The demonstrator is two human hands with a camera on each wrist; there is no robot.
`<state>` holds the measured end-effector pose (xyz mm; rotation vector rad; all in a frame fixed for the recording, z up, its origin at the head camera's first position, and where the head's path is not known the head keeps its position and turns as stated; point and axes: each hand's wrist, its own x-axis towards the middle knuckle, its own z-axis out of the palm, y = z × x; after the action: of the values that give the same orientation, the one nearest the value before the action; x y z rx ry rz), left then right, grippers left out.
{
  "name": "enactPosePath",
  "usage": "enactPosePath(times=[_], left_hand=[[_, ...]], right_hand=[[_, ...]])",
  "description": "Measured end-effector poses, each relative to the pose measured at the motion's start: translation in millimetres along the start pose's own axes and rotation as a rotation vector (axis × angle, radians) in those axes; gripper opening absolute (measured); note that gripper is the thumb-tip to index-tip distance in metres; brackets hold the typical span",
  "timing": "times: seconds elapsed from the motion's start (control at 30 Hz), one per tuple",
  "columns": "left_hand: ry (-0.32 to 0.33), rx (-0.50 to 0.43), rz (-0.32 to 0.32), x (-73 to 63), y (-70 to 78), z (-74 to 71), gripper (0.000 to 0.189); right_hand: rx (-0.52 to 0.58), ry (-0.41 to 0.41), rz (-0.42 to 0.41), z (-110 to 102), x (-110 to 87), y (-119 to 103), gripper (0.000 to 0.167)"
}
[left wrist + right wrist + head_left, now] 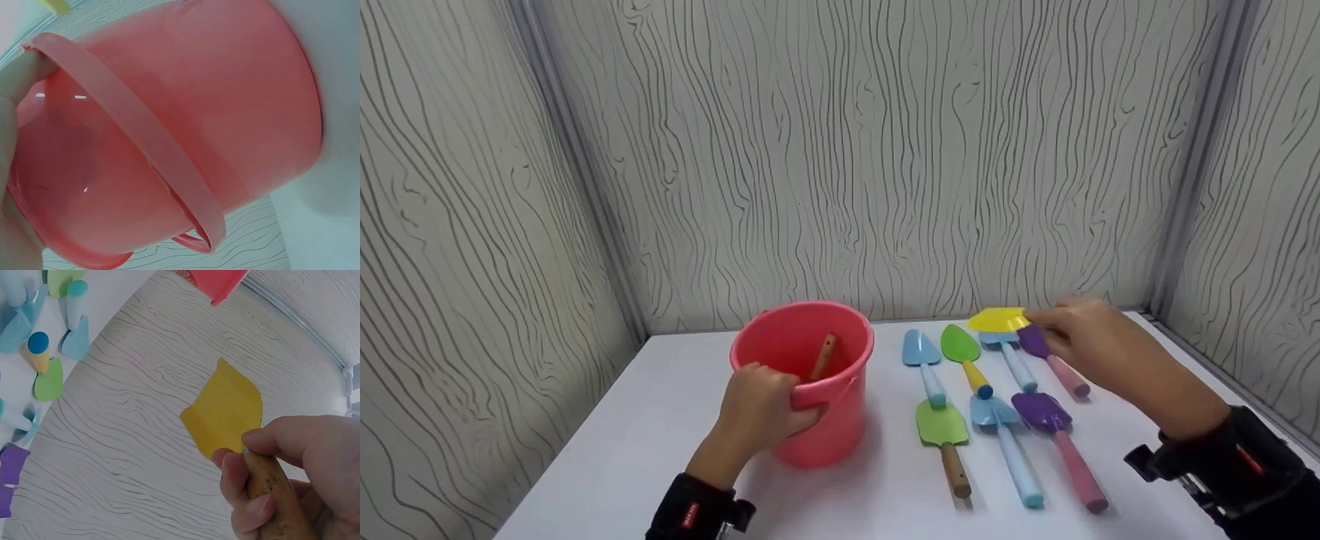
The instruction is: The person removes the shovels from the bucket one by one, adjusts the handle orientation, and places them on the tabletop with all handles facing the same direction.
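Observation:
My left hand (761,401) grips the near rim of a red bucket (825,427) that stands on the white table, its thumb over the outer side. Inside the bucket leans a wooden handle (825,356); the rest of that tool is hidden. My right hand (1099,352) holds up a hand trowel with a yellow blade (230,410) and a wooden handle (275,495), fingers curled round the handle. In the head view the yellow blade overlaps the back row of trowels, pointing left towards the bucket.
Two rows of trowels lie right of the bucket. Behind are a blue one (921,349), a green one with yellow handle (960,343), another blue and a purple one. In front lie a green one (942,424), a blue one (1020,465) and a purple one (1041,412). Wood-patterned panels surround the table.

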<state>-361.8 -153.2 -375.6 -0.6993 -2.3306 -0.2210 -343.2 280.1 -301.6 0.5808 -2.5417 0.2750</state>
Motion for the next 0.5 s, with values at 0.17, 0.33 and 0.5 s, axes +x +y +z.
enactPosePath(times=[0.17,0.33,0.5], left_hand=[[-0.002,-0.012,-0.003,-1.0,1.1,1.5,0.042],[0.012,-0.005,0.021,-0.1,2.0,3.9,0.044],[0.025,0.001,0.012,-0.2,0.7,2.3,0.044]], right_hand=[[0.004,-0.052,0.124,12,-28.0,29,0.031],[-0.001,-0.099,0.224,23,-57.2,59,0.026],[-0.031,-0.206,0.291,26,-66.5,80,0.023]])
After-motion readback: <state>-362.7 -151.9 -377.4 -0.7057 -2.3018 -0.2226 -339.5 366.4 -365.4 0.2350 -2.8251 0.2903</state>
